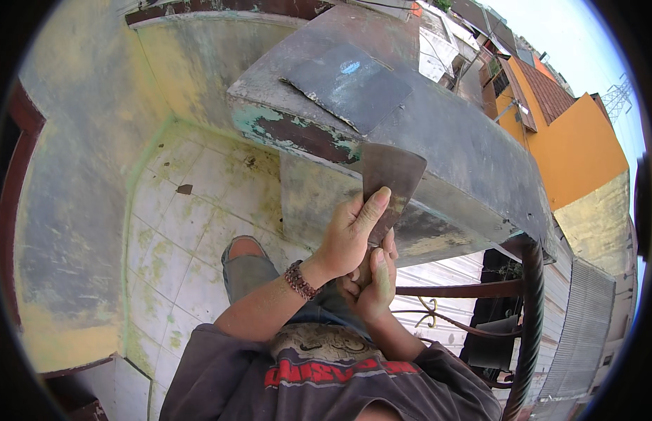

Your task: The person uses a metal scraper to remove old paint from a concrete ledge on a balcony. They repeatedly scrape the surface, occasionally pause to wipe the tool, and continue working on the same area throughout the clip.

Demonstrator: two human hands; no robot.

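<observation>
1. Grasping, left hand [348, 235]: grip closed on the scraper, thumb laid along the blade's face, other fingers mostly hidden behind; dark beaded bracelet [298, 281] at the wrist.
2. Right hand [376, 284]: grip clenched just below the left, around the scraper's lower end; the handle is largely hidden.
3. Scraper [394, 170]: one, broad brownish metal blade, flared end uppermost, in front of the person and over the ledge's near edge in view; whether it touches the ledge cannot be told.
4. Ledge [449, 140]: grey, worn, its near face patched with green and dark maroon paint.
5. Sheet [347, 88]: dark, flat, bluish smear, lying on the ledge beyond the blade.
6. Floor [178, 242]: pale tiles, greenish stains; brown flake [184, 189] on it.
7. Railing post [532, 316]: dark, twisted, to the right.
</observation>
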